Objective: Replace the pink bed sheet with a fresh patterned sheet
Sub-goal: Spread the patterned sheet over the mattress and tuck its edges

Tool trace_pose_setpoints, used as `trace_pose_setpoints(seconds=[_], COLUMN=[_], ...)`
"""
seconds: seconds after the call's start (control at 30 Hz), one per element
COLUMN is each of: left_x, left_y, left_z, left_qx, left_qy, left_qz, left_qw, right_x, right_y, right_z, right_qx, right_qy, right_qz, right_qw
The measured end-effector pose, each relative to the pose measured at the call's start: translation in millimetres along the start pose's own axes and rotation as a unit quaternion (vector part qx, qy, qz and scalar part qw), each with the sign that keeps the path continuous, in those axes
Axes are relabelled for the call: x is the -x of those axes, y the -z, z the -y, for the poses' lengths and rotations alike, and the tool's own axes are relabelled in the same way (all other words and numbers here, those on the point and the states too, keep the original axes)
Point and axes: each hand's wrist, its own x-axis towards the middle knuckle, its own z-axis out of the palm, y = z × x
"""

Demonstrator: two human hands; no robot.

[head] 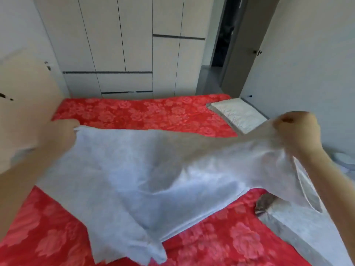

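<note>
One tall white wardrobe (pixel 119 45) at the back, with many doors, top cut off by the edge of the view. One red flowered sheet (pixel 144 114) flat on the bed, from the foot of the wardrobe down to the near edge, middle hidden under the cloth above. One pale blue-white sheet (pixel 144 169) up over the red one, stretched wide between two hands, near corner hanging down low; touching the red one or not, hard to tell. Any print on the pale sheet too blurry to make out. One grey door (pixel 247 45) open at the back right, with a dark gap beside it. One grey block (pixel 299 227) at the bottom right, beside the red sheet, partly hidden behind the right arm; hard to say what. One white padded corner (pixel 236 114) bare at the far right, poking out past the red sheet. Two hands. Left hand (pixel 61 135) at the left, fingers curled tight round the top edge of the pale sheet, fingertips hidden in the fold. Right hand (pixel 299 131) at the right, closed in a fist with a bunch of the same sheet inside. Both forearms bare, cut off at the sides. One small dark speckled thing (pixel 266 204) just under the right edge of the pale sheet, next to the grey block, too blurry to name.
</note>
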Motion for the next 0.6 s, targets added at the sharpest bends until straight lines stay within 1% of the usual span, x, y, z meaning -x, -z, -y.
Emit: trace_pose_setpoints(seconds=[0.03,0.1,0.13,0.23,0.3,0.33,0.4,0.43,0.47,0.53,0.6], left_x=[-5,-18,-30,-50,-47,-40,-16,0,20,61,106], left_y=[27,40,39,32,26,21,10,2,-6,-27,-51], left_z=[-32,-62,-69,-62,-53,-49,-42,-38,-32,-21,-3], left_qx=[0.003,-0.015,-0.031,-0.027,-0.019,-0.022,-0.035,-0.041,-0.047,-0.043,-0.025], left_qy=[0.010,0.040,0.023,0.018,0.001,-0.010,-0.033,-0.022,-0.002,0.052,0.129], left_qz=[-0.007,0.029,0.008,-0.020,-0.045,-0.050,-0.039,-0.018,0.005,0.054,0.123], left_qw=[1.000,0.999,0.999,0.999,0.999,0.998,0.998,0.999,0.999,0.996,0.984], right_x=[-5,-14,-18,-31,-41,-41,-35,-27,-13,20,52], right_y=[11,21,25,25,14,4,-16,-28,-41,-62,-88], right_z=[12,26,31,32,21,11,-21,-44,-67,-116,-147], right_qx=[0.000,-0.003,-0.014,-0.023,0.006,0.031,0.101,0.142,0.190,0.284,0.330], right_qy=[0.010,0.023,0.026,0.011,-0.011,-0.040,-0.104,-0.132,-0.158,-0.198,-0.208], right_qz=[-0.010,-0.018,-0.023,-0.024,-0.041,-0.038,-0.003,0.033,0.077,0.135,0.185], right_qw=[1.000,1.000,0.999,0.999,0.999,0.998,0.989,0.981,0.966,0.928,0.902])
